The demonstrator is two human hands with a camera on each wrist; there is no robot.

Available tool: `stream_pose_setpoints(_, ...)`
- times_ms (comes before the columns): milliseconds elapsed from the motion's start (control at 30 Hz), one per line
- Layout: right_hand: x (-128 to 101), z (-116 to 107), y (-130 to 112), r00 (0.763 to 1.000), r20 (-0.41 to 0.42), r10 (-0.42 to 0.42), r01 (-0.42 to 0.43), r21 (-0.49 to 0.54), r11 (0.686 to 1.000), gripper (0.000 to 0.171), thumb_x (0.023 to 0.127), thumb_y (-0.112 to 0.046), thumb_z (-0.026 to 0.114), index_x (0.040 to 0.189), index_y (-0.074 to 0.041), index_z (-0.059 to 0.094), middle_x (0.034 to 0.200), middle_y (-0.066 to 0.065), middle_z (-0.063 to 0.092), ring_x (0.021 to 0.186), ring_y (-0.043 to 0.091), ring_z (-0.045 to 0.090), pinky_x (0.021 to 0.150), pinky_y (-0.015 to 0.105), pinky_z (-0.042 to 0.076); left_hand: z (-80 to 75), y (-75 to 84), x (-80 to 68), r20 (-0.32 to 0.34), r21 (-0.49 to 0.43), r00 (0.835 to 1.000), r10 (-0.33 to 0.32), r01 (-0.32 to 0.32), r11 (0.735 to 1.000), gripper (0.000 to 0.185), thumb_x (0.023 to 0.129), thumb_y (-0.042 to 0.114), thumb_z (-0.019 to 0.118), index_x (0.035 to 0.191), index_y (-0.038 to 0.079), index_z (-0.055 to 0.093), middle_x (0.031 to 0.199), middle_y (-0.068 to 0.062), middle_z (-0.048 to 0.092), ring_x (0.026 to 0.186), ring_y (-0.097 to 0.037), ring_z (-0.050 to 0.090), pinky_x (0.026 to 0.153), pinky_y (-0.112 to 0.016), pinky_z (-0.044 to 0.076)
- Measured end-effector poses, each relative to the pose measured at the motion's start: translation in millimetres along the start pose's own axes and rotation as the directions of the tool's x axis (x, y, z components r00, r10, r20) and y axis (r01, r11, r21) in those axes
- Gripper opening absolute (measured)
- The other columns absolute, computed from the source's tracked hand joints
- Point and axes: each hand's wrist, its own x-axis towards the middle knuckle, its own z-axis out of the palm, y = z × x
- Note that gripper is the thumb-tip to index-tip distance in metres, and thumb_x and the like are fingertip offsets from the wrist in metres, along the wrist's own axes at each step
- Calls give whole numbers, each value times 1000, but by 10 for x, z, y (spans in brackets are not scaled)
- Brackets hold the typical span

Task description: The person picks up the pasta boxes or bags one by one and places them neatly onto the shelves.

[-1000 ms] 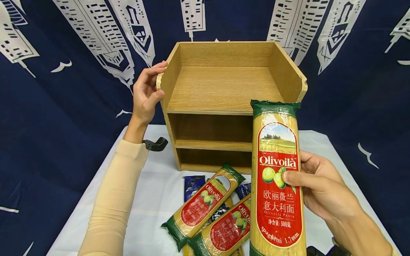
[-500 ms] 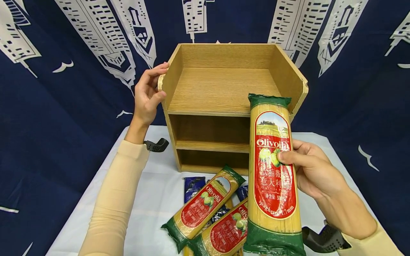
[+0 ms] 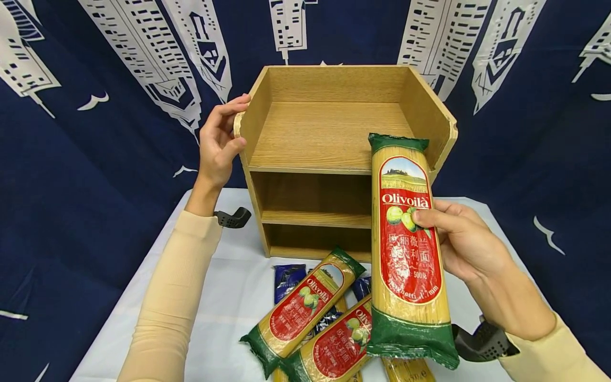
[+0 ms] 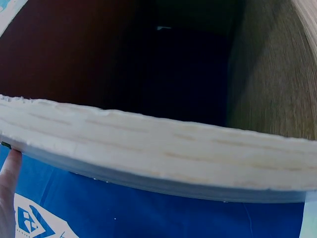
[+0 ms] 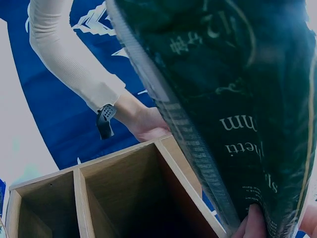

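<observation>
My right hand (image 3: 470,249) grips a bag of spaghetti (image 3: 406,239) by its right side, thumb across the red label. The bag, green at both ends, is raised nearly upright before the right part of a wooden shelf unit (image 3: 334,135). In the right wrist view the bag's back (image 5: 218,114) looks dark, with fingertips (image 5: 255,223) against it. My left hand (image 3: 217,146) holds the unit's left side panel near the top, its fingers and thumb on the edge. The left wrist view shows that pale panel edge (image 4: 148,144) close up, beside one finger (image 4: 7,188).
Two more spaghetti bags (image 3: 305,313) (image 3: 341,345) lie askew on the white-covered table (image 3: 224,307). Under them are blue-ended packs (image 3: 288,278). A yellow pack (image 3: 408,371) shows at the bottom edge. Behind the unit hangs a dark blue patterned cloth (image 3: 353,32).
The right hand has lifted the spaghetti bag up and away toward the shelf unit, so its lower green end now shows. The left hand has stayed on the panel.
</observation>
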Motion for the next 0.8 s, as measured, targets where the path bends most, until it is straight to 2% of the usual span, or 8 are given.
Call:
stream_pose_setpoints(200, 77, 22, -66, 1000, -22, 13, -13, 18, 1000, 29, 103, -4, 51, 131, -5, 60, 119, 16, 67, 102, 29, 71, 82, 45, 60, 9, 5, 1, -4, -1, 1000, -1, 1, 1000, 57, 77, 32, 73, 121, -4, 63, 138, -23, 58, 130, -34, 55, 108, -41, 44)
stream_pose_setpoints(467, 157, 49, -118, 1000, -3, 24, -23, 80, 997, 32, 103, -2, 50, 134, -7, 56, 120, 15, 67, 104, 28, 70, 83, 44, 60, 18, -1, -2, 1, -16, 1000, -5, 5, 1000, 59, 79, 36, 77, 121, -3, 63, 138, -23, 58, 129, -34, 55, 106, -40, 46)
stream_pose_setpoints(667, 163, 72, -153, 999, -36, 41, -38, 59, 998, 35, 103, -1, 52, 136, -9, 55, 122, 14, 67, 106, 28, 70, 85, 44, 59, 16, -1, -1, 2, -6, 1000, -3, 3, 1000, 54, 76, 25, 69, 121, -4, 63, 138, -23, 58, 130, -34, 55, 108, -42, 44)
stream_pose_setpoints(800, 166, 96, -165, 997, -64, 40, -39, 15, 999, 34, 102, -1, 54, 136, -8, 53, 122, 13, 67, 105, 27, 70, 86, 42, 59, 11, 0, -1, -1, -9, 1000, 0, 0, 1000, 53, 76, 25, 69, 121, -4, 63, 138, -23, 58, 131, -34, 54, 109, -42, 44)
